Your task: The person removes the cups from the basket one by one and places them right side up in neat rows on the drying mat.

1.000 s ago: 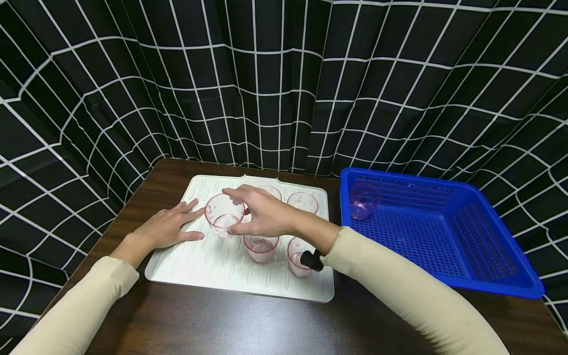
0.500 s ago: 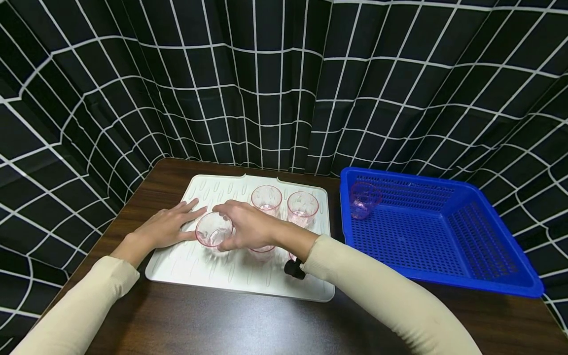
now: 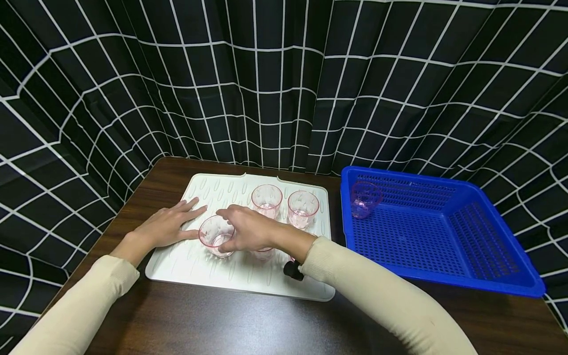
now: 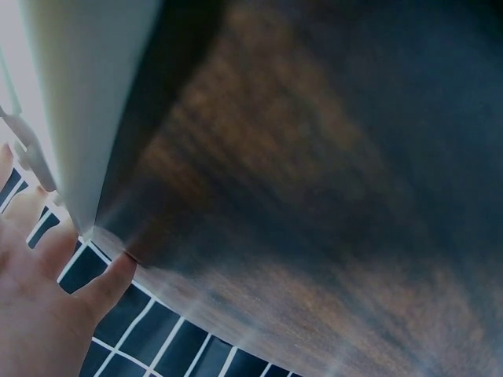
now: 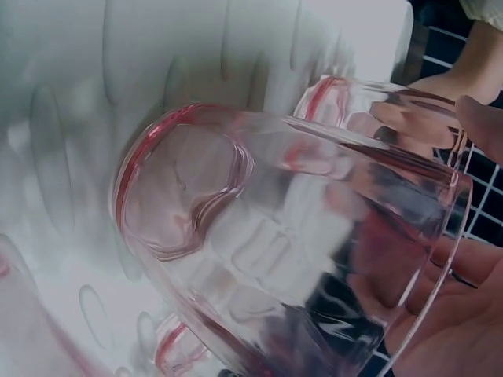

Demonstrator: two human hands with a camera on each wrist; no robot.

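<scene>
A clear glass with a pink-tinted rim stands upright on the white ridged mat. My right hand holds it by the rim, thumb at the near side and fingers at the far side. Flat on the mat's left part rests my left hand, fingers spread, its thumb tip beside that glass. In the left wrist view the left hand shows at the lower left. Through the right wrist view, a large glass close to the camera partly covers the right hand.
Two more glasses, a middle one and a right one, stand at the mat's back. Another glass is partly hidden under my right hand. A blue basket at the right contains a tilted glass. A black gridded curtain hangs behind.
My right hand has carried the glass left and down onto the mat, then shifted slightly right with it. The back glasses have come into fuller view. My left hand stays in place.
</scene>
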